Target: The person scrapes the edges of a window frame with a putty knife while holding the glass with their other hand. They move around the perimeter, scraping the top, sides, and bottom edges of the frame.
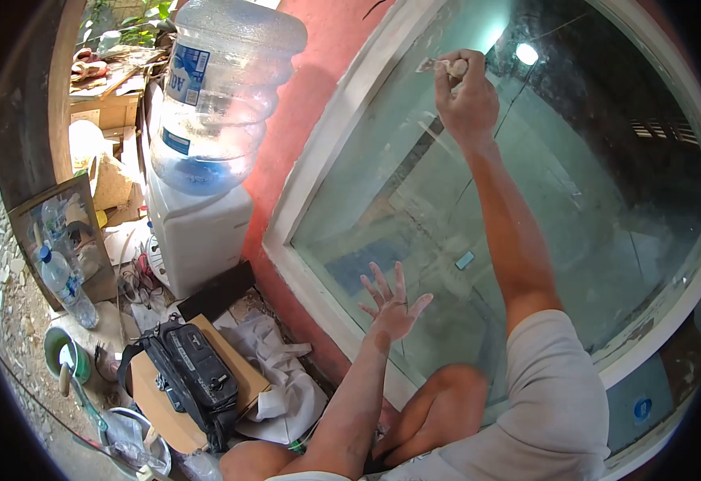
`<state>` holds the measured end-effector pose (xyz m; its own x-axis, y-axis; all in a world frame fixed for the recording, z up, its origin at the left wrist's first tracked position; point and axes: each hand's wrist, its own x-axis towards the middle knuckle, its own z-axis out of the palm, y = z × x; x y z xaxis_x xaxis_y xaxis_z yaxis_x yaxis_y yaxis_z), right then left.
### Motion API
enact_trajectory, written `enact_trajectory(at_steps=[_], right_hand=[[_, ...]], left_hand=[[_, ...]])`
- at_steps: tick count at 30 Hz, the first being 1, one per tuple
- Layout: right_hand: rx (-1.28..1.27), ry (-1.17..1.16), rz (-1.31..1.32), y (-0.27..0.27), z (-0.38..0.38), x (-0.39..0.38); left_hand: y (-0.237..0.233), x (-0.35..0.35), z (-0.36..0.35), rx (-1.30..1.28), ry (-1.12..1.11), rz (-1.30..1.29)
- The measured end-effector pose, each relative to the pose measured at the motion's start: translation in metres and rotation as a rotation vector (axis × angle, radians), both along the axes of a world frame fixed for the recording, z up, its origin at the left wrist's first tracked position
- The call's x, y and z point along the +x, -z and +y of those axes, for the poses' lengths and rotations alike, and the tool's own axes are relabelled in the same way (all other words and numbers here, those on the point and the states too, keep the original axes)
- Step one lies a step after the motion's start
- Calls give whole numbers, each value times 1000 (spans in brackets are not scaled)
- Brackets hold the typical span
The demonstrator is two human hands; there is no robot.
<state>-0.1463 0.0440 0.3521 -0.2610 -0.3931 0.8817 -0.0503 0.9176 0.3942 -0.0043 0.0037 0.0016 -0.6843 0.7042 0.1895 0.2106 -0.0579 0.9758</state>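
My right hand [472, 108] is raised to the upper part of a large glass window pane [414, 200], its fingers closed around a small crumpled whitish wad [433, 66]. Part of the wad sticks out past the fingertips, and its material cannot be made out. Lower down, my left hand [394, 311] has its fingers spread in front of the glass and holds nothing. Pale streaks and smudges mark the pane. Around it runs a white frame [316, 152].
To the left, a water dispenser [198, 240] carries a large clear bottle [222, 96]. Below it, a black bag [194, 365] rests on a cardboard box [154, 401] beside white cloth [286, 377]. A water bottle [66, 284], a green bucket [82, 365] and a mirror [94, 212] stand further left.
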Motion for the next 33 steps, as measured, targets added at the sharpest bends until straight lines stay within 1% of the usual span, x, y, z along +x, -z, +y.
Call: enact_trajectory(at_steps=[1, 2, 4, 7, 8, 10, 12, 13, 14, 16, 18, 20, 22, 24, 25, 26, 28, 29, 30, 32, 33], right_hand=[[-5, -47, 37, 1, -1, -1], [-13, -38, 36, 5, 0, 3], [-38, 45, -44, 2, -4, 2], [51, -2, 69, -14, -25, 22], [94, -62, 105, -21, -26, 31], [-73, -94, 144, -30, -19, 39], [45, -71, 63, -29, -5, 26], [-52, -21, -23, -24, -4, 22], [-43, 16, -39, -30, -6, 23], [80, -40, 125, -38, -19, 29], [58, -57, 151, -38, -7, 23], [3, -51, 19, -43, -9, 19], [44, -87, 60, -46, -14, 17], [29, -94, 8, -40, -4, 16], [-39, -91, -61, -35, -4, 18], [-32, -96, -60, -36, -7, 21], [215, -26, 190, -44, -10, 23], [164, -92, 149, -44, 3, 15], [157, -87, 150, -43, 3, 16], [78, 31, -15, -46, 0, 15], [134, -22, 74, -46, -5, 12]], left_hand=[[0, 0, 0, 0, 5, -2], [2, 4, -3, -6, 19, -3], [2, 6, -5, -13, 28, -4], [0, 4, -3, -16, 25, -1], [1, 3, -3, -32, 28, 8], [1, 0, -2, -46, 30, 18], [2, 4, -2, -68, 55, 27], [1, 4, -4, -64, 54, 22], [0, 2, -4, -56, 41, 18], [-2, -1, -3, -57, 38, 20], [0, 3, -6, -74, 54, 24], [-4, 1, -7, -63, 51, 13], [-4, 1, -6, -37, 34, 1], [1, 6, -6, -21, 36, -7], [2, 6, -7, -18, 36, -8], [0, 4, -6, -8, 27, -12], [-1, 2, -3, -3, 17, -7], [1, 3, -3, -16, 22, 0], [2, 4, -5, -24, 26, 2], [-2, 2, -5, -57, 39, 13], [-4, -1, -4, -54, 34, 14]])
